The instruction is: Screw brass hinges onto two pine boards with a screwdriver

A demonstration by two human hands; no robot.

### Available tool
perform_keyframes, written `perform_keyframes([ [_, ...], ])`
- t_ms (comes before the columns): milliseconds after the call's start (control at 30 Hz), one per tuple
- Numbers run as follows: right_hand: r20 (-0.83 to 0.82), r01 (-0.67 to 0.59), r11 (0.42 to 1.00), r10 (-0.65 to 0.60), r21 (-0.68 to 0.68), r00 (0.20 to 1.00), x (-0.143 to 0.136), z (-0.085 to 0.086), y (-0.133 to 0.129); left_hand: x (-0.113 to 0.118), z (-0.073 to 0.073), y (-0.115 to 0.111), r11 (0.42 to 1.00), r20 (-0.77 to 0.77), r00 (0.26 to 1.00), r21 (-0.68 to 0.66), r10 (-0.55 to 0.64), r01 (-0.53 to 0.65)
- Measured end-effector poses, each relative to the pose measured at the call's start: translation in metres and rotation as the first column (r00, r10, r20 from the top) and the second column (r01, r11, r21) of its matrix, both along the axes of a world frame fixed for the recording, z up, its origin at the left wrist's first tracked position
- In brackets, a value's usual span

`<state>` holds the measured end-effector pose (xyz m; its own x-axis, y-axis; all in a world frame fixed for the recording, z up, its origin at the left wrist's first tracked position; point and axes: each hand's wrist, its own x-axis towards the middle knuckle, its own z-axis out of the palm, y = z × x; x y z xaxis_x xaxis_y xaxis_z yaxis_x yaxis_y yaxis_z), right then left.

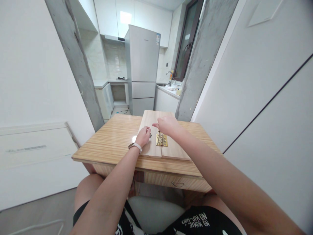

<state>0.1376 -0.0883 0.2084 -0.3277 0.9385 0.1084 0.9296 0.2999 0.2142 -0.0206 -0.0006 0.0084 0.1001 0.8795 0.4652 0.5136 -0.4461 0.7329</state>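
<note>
Fastening seems underway: the brass hinge lies across the seam of two boards on the tabletop. The left hand pinches something small (perhaps a screw); the right hand hovers curled above. Next needs careful alignment.

This is a home, a small apartment. Behind the wooden surface is an open kitchen with a white refrigerator, white wall cabinets, a sink faucet and a gas stove.
</note>
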Motion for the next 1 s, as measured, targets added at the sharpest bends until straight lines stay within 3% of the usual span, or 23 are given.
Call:
perform_keyframes([
  [367,0.038,-0.100,0.985,0.106,-0.138,0.994,-0.001,0.000,0.009,0.000,-0.003,0.002,1.000,0.003,1.000,0.019,0.002,-0.002],
  [700,0.013,-0.020,1.000,0.019,0.006,1.000,-0.005,0.002,-0.003,0.001,0.002,-0.001,1.000,0.003,1.000,0.003,0.008,-0.008],
  [1000,0.046,-0.078,0.997,0.077,0.016,0.996,-0.003,-0.003,0.004,0.001,0.001,0.000,1.000,0.008,1.000,0.004,0.014,-0.014],
])
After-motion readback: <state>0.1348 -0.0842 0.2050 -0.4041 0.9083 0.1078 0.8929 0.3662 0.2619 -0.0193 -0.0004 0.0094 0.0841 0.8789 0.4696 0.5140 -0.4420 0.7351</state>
